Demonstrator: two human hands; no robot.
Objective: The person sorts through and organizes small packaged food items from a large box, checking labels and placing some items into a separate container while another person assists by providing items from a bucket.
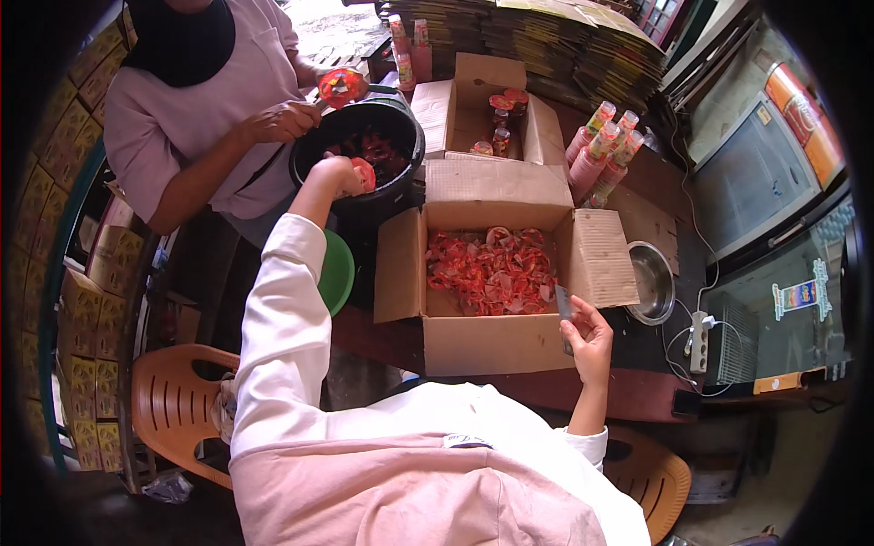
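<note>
Over the black bucket (414, 162) on the left, my left hand (337, 176) is closed around a red-and-clear plastic cup (365, 174), partly hidden by my fingers. Dark contents show inside the bucket. My right hand (592, 343) pinches a flat grey blade (564, 314), upright at the near right corner of an open cardboard box (492, 341). Heaped in that box are crumpled red-and-clear film pieces (492, 273). Opposite me, a co-worker's hand (284, 121) is at the bucket, and a red-topped cup (340, 87) is held above its rim.
A second cardboard box (437, 118) with several cups stands behind. Stacked cups (601, 155) rise at its right, with a metal bowl (651, 284) nearer. A green basin (336, 273) sits below the bucket. A power strip (699, 342) with cables lies at right. Plastic chairs (177, 409) flank me.
</note>
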